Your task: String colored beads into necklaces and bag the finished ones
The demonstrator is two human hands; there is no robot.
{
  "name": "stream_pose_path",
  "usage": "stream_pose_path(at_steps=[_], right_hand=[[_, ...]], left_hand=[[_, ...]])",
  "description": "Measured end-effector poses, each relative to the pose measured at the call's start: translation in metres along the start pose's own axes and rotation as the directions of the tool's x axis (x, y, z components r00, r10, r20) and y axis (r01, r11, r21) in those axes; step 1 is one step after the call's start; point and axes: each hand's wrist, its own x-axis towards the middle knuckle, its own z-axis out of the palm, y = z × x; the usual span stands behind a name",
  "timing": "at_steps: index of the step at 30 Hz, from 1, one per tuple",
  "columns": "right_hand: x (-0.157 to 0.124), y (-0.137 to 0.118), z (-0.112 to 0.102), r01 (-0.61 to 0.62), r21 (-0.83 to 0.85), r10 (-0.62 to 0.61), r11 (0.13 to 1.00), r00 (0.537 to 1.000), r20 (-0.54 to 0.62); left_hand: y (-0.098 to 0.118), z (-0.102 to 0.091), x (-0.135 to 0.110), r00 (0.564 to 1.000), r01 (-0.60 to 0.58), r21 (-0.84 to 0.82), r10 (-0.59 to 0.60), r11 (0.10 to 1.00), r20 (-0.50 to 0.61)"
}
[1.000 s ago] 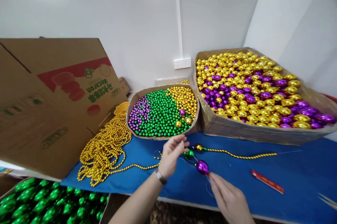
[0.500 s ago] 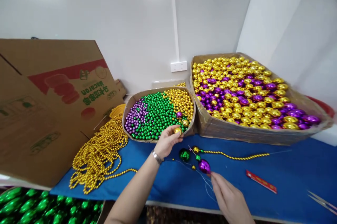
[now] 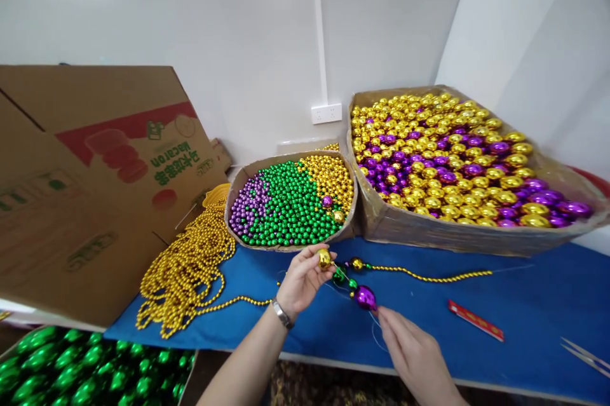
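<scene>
My left hand [image 3: 301,280] pinches a gold bead [image 3: 325,258] just above the blue table cover [image 3: 524,317]. Right beside it lie a green bead [image 3: 339,276], a purple bead [image 3: 365,297] and a gold bead strand [image 3: 429,277] running right. My right hand [image 3: 413,355] sits below the purple bead with fingertips together on a thin clear thread [image 3: 376,330]. Behind my left hand stands a small cardboard tray [image 3: 238,185] of purple, green and gold small beads.
A large cardboard box [image 3: 429,234] of bigger gold and purple beads fills the back right. A heap of gold strands [image 3: 190,272] lies left, beside a leaning carton [image 3: 95,190]. Green beads [image 3: 86,371] fill a box below. A red strip [image 3: 475,321] and tweezers [image 3: 584,352] lie right.
My left hand reached to the small tray's front edge, picked up a gold bead, then drew back with it to the green and purple beads. My right hand stayed on the thread.
</scene>
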Motion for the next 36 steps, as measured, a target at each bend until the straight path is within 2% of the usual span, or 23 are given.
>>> stream_pose_path(at_steps=[6,9,12,15,21,25,30,36], right_hand=[[-0.004,-0.002,0.006,0.009,-0.020,-0.007,1.000,0.998,0.060],[-0.006,-0.007,0.008,-0.065,0.042,0.061,0.997,0.994,0.090],[-0.008,-0.012,0.009,-0.182,0.141,0.157,0.973,0.973,0.169],[-0.010,-0.012,0.010,-0.222,0.213,0.167,0.952,0.954,0.247],[-0.013,-0.007,0.010,-0.223,0.233,0.177,0.947,0.963,0.205],[-0.012,-0.007,0.003,-0.271,0.280,0.223,0.921,0.956,0.193],[-0.010,-0.007,0.001,-0.290,0.331,0.224,0.898,0.949,0.223],[-0.013,-0.004,0.007,-0.250,0.291,0.218,0.924,0.966,0.138]], left_hand=[[-0.004,0.002,-0.011,0.999,0.011,0.102,-0.015,0.995,0.031],[-0.010,0.001,-0.021,0.999,0.028,0.111,-0.033,0.993,0.037],[-0.017,-0.004,-0.030,0.999,0.040,0.090,-0.041,0.995,0.009],[-0.022,-0.009,-0.036,0.998,0.042,0.068,-0.039,0.997,-0.043],[-0.030,-0.007,-0.039,0.995,-0.006,0.042,0.010,0.999,-0.100],[-0.030,-0.001,-0.038,0.993,-0.062,0.094,0.070,0.994,-0.090],[-0.031,-0.003,-0.038,0.995,-0.060,0.110,0.068,0.992,-0.072],[-0.034,-0.002,-0.040,0.985,-0.156,0.267,0.171,0.951,-0.033]])
